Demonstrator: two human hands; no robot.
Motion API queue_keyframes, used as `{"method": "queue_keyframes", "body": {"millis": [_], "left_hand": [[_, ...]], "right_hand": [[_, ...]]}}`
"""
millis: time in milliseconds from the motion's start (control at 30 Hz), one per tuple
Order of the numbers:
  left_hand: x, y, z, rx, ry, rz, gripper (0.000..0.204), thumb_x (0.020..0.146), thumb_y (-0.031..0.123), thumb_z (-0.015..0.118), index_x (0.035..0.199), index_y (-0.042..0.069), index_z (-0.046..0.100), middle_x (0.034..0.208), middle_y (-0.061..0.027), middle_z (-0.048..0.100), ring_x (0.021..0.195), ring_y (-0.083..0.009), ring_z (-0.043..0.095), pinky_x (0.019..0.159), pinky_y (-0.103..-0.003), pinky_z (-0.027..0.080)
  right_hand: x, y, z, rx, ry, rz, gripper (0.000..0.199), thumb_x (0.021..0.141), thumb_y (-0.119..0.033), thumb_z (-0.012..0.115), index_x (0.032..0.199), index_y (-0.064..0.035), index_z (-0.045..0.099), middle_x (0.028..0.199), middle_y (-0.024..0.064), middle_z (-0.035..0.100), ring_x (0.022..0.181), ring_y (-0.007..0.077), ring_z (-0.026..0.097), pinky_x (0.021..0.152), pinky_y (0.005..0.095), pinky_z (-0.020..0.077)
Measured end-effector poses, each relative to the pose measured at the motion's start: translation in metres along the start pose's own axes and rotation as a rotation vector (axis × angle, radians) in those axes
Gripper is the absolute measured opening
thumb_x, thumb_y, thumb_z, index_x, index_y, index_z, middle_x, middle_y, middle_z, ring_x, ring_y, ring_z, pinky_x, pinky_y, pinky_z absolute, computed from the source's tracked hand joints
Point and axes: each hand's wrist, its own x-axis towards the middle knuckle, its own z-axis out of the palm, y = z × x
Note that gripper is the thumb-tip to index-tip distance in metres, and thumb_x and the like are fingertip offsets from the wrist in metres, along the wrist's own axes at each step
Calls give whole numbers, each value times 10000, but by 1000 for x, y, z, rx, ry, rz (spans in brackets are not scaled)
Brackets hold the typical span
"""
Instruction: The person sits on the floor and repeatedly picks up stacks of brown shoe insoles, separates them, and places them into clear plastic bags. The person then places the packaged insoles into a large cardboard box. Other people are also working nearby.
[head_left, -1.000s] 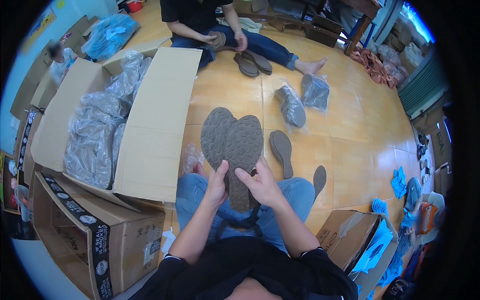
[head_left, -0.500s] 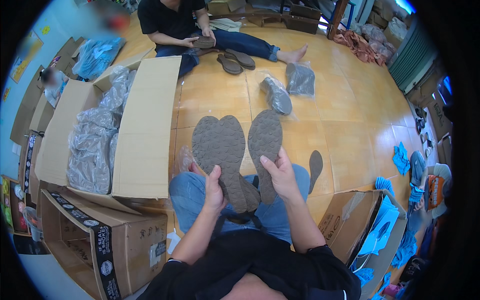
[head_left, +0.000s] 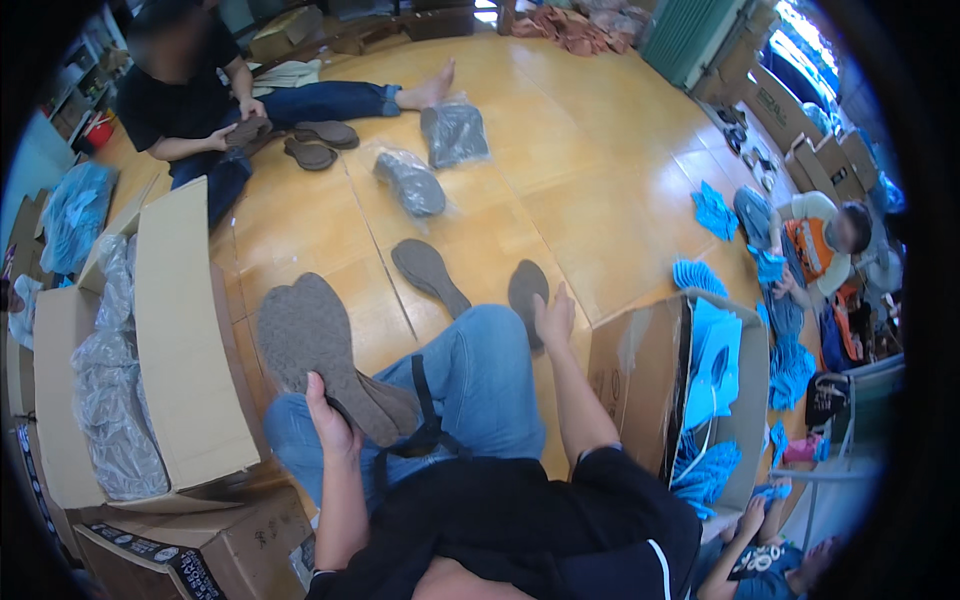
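Observation:
My left hand (head_left: 335,420) is closed round the narrow end of a small stack of grey-brown shoe soles (head_left: 310,330), held over my left knee, their textured face up. Beyond my right knee, my right hand (head_left: 555,318) is open beside a single shoe sole (head_left: 527,295). Its thumb overlaps the sole's right edge and the index finger points forward, apart from the thumb; the other fingers are partly hidden. Another shoe sole (head_left: 428,268) lies on the floor just past my knees, its near end hidden by my leg.
On the left stands an open carton (head_left: 195,330) of plastic-wrapped bundles. A carton (head_left: 635,370) with blue pieces is at my right. Ahead lie bagged soles (head_left: 410,185) and a second bag (head_left: 455,135). A person (head_left: 180,100) sits far left handling soles; others sit at right.
The view has swung right. The sole from my right hand now lies on the floor, and that hand has moved right to the other sole. My left hand still grips the stack.

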Motion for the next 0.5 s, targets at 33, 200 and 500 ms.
{"method": "queue_keyframes", "body": {"millis": [33,200,500], "left_hand": [[4,-3,1,-24,0,-23,527,966,425,493,1301,18,481,1228,-103,583,1112,-231,569,952,-373,463],[2,-7,7,71,39,118,576,924,336,599,1373,53,377,1317,-94,514,1170,-235,528,1014,-390,420],[-4,12,-13,79,46,150,571,913,277,610,1374,32,379,1295,-109,516,1160,-229,533,986,-375,447]], "right_hand": [[-8,-7,-2,105,89,-50,559,974,-234,558,1435,8,354,1209,110,588,1013,167,603,863,275,481],[-81,-127,-44,1041,-576,-237,515,954,-253,603,1384,-11,456,1054,49,560,897,119,547,796,239,455],[-118,-206,-77,1480,-729,-65,259,972,-119,527,1218,-37,521,985,5,561,832,62,511,729,232,444]]}}
